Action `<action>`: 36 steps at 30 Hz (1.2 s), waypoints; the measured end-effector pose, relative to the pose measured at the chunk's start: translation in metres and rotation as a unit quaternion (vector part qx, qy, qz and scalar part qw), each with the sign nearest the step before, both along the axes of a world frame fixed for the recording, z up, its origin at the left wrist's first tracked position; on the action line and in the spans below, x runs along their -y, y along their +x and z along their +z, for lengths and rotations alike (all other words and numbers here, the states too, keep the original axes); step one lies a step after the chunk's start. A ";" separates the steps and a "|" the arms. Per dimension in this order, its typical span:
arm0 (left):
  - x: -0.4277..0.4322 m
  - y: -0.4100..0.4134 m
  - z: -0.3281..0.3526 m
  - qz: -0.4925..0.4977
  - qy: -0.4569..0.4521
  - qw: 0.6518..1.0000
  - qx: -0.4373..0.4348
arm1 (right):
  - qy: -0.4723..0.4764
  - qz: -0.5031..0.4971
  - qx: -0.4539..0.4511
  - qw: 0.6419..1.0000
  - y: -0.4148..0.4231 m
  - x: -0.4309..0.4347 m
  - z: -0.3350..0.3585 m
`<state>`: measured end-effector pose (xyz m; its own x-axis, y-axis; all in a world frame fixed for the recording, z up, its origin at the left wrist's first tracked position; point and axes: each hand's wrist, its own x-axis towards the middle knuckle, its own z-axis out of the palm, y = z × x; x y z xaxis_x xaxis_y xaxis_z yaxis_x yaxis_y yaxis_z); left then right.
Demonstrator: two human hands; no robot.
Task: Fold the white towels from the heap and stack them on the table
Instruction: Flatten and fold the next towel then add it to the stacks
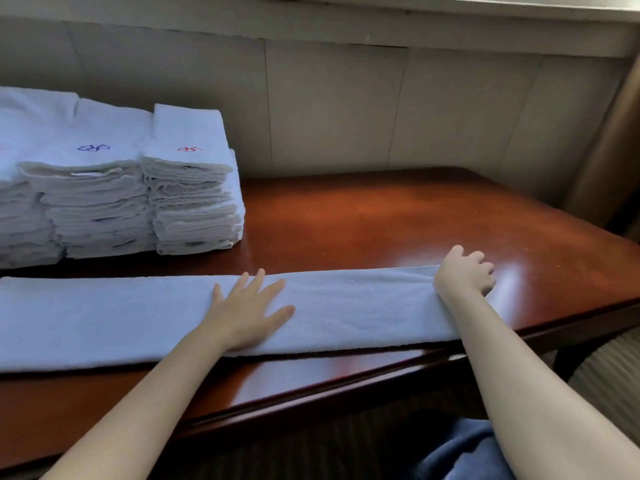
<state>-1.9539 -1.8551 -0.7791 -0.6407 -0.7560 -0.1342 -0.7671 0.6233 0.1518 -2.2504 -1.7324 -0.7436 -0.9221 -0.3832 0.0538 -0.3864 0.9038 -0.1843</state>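
Observation:
A white towel (353,306), folded into a long narrow strip, lies across the reddish wooden table (398,223) near its front edge. My left hand (247,311) rests flat on the strip's middle, fingers spread. My right hand (464,271) is curled over the strip's right end, fingers closed on its edge. At the back left stand stacks of folded white towels (194,188), one topped with a red mark, the one beside it with a blue mark (93,147).
A grey panelled wall (346,109) runs behind the table. A curtain (609,140) hangs at the far right. The table's front edge (346,382) slants across the view, with striped carpet and blue fabric below it.

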 end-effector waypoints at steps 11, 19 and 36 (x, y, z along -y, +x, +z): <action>0.016 0.035 0.015 0.041 0.006 0.999 -0.029 | -0.037 0.491 -0.012 0.871 0.183 0.101 -0.023; 0.058 0.150 0.012 0.150 -0.004 0.988 -0.025 | 0.001 0.597 0.035 0.802 0.230 0.112 -0.046; 0.072 0.257 0.007 0.627 -0.079 0.661 -0.405 | 0.023 0.590 0.016 0.807 0.232 0.112 -0.046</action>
